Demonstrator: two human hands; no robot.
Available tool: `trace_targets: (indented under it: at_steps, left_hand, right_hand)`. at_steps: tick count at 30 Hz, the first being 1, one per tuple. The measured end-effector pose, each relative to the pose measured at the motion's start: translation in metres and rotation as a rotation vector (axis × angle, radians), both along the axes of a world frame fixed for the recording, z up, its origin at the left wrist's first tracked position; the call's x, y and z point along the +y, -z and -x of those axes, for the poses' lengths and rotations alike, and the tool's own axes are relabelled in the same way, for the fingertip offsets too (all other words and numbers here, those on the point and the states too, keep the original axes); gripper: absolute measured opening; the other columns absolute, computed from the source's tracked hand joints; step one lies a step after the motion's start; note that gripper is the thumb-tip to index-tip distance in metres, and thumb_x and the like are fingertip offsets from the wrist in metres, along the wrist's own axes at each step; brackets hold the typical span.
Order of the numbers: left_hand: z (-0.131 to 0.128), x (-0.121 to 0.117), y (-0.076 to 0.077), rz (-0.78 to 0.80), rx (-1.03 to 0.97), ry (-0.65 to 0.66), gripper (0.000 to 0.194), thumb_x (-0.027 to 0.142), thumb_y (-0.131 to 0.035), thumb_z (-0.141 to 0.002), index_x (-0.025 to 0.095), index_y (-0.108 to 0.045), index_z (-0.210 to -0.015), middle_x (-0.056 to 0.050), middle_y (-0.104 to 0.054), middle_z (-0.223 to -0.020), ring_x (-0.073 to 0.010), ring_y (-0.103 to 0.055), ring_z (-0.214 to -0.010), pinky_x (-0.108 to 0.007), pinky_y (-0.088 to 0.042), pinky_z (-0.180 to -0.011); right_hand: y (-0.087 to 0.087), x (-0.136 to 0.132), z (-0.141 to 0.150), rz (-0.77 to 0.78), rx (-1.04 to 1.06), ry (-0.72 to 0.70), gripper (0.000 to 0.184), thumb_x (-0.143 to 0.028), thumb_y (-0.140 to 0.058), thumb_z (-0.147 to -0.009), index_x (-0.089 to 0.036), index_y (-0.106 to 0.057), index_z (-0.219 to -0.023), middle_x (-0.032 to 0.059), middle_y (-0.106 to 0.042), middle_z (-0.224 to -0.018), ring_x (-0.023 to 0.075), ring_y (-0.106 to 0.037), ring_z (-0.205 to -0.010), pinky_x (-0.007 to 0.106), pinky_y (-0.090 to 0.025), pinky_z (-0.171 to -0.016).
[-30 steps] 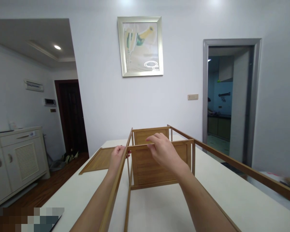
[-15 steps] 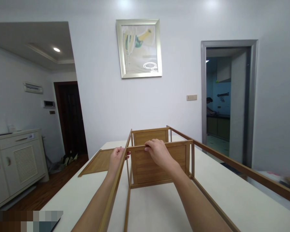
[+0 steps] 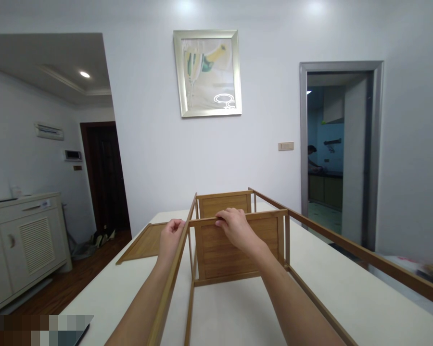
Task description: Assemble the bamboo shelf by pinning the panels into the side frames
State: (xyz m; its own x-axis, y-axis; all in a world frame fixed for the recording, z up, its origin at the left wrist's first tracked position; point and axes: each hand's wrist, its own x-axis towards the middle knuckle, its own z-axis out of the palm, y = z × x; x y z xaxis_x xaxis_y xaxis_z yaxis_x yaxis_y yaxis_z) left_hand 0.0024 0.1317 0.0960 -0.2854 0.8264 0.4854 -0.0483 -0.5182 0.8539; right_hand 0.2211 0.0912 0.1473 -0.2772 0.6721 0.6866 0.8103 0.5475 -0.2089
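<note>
A wooden shelf rack (image 3: 332, 233) lies on its side on the white table (image 3: 238, 307), its long rails running toward me. Between the rails stands a wooden shelf board (image 3: 234, 252), and a second shelf board (image 3: 216, 205) stands behind it at the far end. My right hand (image 3: 236, 228) is closed over the top edge of the nearer board, thumb on my side. At the left rail, where that board meets it, my left hand (image 3: 169, 238) is closed in a pinch against the outer side. Whatever its fingertips hold, if anything, is too small to make out.
A loose wooden panel (image 3: 139, 245) lies flat on the table to the left. Behind the table, a framed picture (image 3: 207, 72) hangs on the wall. A white cabinet (image 3: 36, 245) stands at far left. Through the right doorway (image 3: 303, 144) a person is in another room.
My left fingers, which reached around the left rail to its inner side, are now drawn back to the outer side. The right hand stays on the board.
</note>
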Motion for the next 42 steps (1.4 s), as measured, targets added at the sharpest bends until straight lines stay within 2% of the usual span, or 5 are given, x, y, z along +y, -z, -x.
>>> trace_targets:
  at_steps: [14,18,25,34,42]
  left_hand:
    - [0.0,-0.009,-0.011,0.136,-0.059,0.045,0.042,0.043,-0.075,-0.064,0.015,-0.07,-0.095,-0.007,-0.073,-0.086,-0.0177,-0.068,-0.074,-0.028,-0.052,-0.066]
    - [-0.001,-0.01,-0.011,0.188,-0.06,0.049,0.04,0.053,-0.068,-0.071,0.015,-0.068,-0.083,-0.005,-0.07,-0.076,-0.0162,-0.065,-0.067,-0.027,-0.051,-0.06]
    - [0.001,-0.002,-0.003,0.187,0.01,0.031,0.038,0.052,-0.073,-0.066,0.016,-0.067,-0.074,0.001,-0.064,-0.063,-0.0116,-0.056,-0.055,-0.023,-0.044,-0.054]
    - [-0.003,-0.018,-0.017,0.149,0.014,0.017,0.035,0.044,-0.077,-0.06,0.015,-0.07,-0.079,-0.004,-0.071,-0.071,-0.0156,-0.063,-0.062,-0.025,-0.047,-0.056]
    - [-0.008,-0.028,-0.026,0.126,-0.018,-0.015,0.028,0.028,-0.075,-0.058,0.015,-0.071,-0.082,-0.009,-0.075,-0.084,-0.0199,-0.068,-0.077,-0.029,-0.052,-0.069]
  right_hand:
    - [-0.002,-0.002,0.0,0.045,-0.035,0.014,0.016,-0.021,-0.054,-0.096,-0.019,-0.069,-0.103,0.0069,-0.067,-0.098,0.0185,-0.057,-0.093,0.033,-0.032,-0.086]
    - [-0.002,-0.002,0.0,0.04,-0.037,0.02,0.016,-0.021,-0.055,-0.095,-0.019,-0.069,-0.102,0.0066,-0.067,-0.098,0.0182,-0.056,-0.092,0.033,-0.031,-0.085]
    - [-0.003,-0.004,0.002,0.039,-0.054,0.042,0.017,-0.022,-0.054,-0.096,-0.019,-0.068,-0.104,0.0068,-0.067,-0.098,0.0188,-0.057,-0.093,0.032,-0.032,-0.085]
    - [-0.003,-0.006,0.004,0.044,-0.091,0.086,0.017,-0.022,-0.053,-0.096,-0.019,-0.068,-0.104,0.0071,-0.067,-0.097,0.02,-0.057,-0.094,0.032,-0.033,-0.083]
    - [-0.003,-0.006,0.004,0.04,-0.097,0.086,0.017,-0.022,-0.052,-0.096,-0.02,-0.067,-0.104,0.007,-0.066,-0.099,0.0197,-0.057,-0.093,0.032,-0.033,-0.083]
